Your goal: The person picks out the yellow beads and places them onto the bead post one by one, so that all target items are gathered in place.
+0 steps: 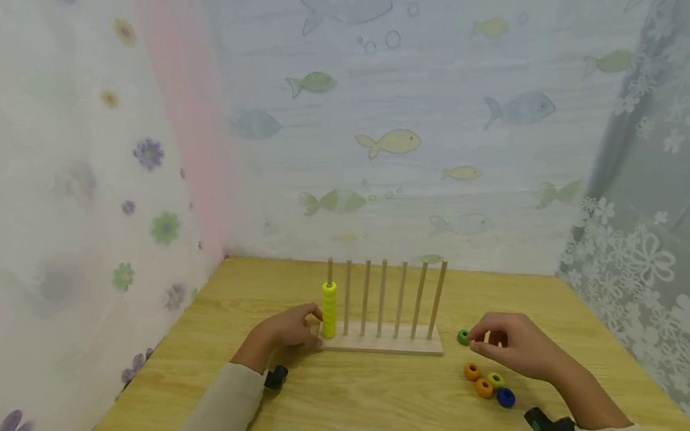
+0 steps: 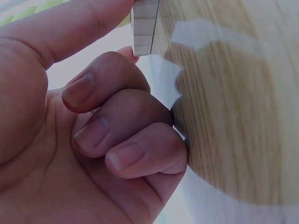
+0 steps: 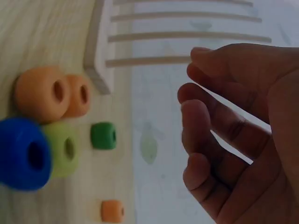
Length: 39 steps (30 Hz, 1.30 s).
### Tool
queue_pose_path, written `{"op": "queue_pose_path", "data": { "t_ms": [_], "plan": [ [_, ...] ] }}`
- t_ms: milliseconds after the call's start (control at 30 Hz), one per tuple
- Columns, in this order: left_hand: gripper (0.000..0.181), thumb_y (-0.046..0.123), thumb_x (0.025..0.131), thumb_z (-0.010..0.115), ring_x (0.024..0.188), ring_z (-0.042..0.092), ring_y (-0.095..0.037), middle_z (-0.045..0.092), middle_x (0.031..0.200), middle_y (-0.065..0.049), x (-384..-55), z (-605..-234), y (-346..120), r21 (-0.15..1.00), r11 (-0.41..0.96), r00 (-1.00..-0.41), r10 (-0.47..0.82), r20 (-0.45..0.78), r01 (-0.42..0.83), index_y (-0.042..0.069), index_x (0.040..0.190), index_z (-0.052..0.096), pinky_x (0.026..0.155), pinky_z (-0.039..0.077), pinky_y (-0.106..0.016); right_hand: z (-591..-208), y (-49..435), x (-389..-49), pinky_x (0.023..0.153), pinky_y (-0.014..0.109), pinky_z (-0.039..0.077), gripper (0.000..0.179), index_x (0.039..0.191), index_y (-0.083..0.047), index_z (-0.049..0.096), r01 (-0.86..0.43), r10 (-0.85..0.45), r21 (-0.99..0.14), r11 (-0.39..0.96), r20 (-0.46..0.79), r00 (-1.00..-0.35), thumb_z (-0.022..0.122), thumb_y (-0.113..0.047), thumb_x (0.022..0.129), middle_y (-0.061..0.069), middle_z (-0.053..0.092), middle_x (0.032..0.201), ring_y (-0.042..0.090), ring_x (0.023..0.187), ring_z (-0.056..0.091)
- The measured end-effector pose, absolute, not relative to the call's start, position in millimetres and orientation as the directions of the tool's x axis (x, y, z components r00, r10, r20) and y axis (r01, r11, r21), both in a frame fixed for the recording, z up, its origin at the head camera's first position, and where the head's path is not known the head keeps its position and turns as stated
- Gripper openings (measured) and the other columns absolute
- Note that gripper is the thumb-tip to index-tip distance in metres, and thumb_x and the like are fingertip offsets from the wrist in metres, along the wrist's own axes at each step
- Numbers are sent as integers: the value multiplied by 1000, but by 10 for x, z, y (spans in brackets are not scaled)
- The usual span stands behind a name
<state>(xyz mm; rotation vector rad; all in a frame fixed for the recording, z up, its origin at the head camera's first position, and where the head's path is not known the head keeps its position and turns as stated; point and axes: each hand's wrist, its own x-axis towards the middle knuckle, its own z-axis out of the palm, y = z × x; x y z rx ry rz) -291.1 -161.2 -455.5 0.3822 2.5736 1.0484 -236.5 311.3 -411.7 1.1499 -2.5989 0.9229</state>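
Observation:
A wooden peg rack (image 1: 381, 347) with several upright pegs stands on the table. Several yellow beads (image 1: 329, 311) are stacked on its leftmost peg. My left hand (image 1: 290, 327) pinches the left end of the rack's base; in the left wrist view its other fingers (image 2: 133, 114) curl toward the palm. Over the table right of the rack is my right hand (image 1: 518, 345), fingers loosely bent and nothing between them. Nearest to it in the head view lies a green bead (image 1: 463, 337); the right wrist view shows this green bead (image 3: 103, 136) apart from the fingertips.
Closer to me on the right lie two orange beads (image 1: 472, 371), a yellow-green bead (image 1: 496, 379) and a blue bead (image 1: 506, 397). Another orange bead (image 3: 112, 211) shows low in the right wrist view. Patterned curtains (image 1: 381, 178) border the wooden table (image 1: 360, 402).

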Motion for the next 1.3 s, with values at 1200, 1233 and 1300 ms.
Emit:
{"op": "queue_pose_path", "data": {
  "t_ms": [1200, 1233, 1300],
  "plan": [
    [52, 27, 85, 88, 64, 40, -16, 46, 73, 0, -2956, -4623, -1671, 709, 696, -906, 366, -214, 114, 16, 125, 57, 61, 36, -31, -3110, 1729, -2612, 72, 32, 58, 32, 122, -14, 77, -860, -566, -157, 485, 694, -446, 83, -19, 91, -2, 75, 109, 13, 88, 71],
    [51, 26, 85, 88, 63, 40, -16, 46, 73, 0, -2952, -4624, -1672, 710, 696, -906, 364, -215, 111, 16, 125, 57, 60, 36, -31, -3076, 1582, -2650, 74, 33, 59, 32, 122, -13, 76, -865, -569, -171, 472, 690, -447, 82, -21, 91, -1, 76, 110, 15, 90, 71],
    [51, 26, 85, 88, 62, 40, -16, 46, 72, 0, -2941, -4624, -1669, 710, 695, -907, 365, -210, 115, 16, 125, 58, 60, 36, -31, -3041, 1328, -2731, 79, 34, 59, 31, 121, -14, 77, -863, -572, -203, 462, 676, -465, 81, -24, 92, -2, 77, 111, 17, 93, 72]
  ]
}}
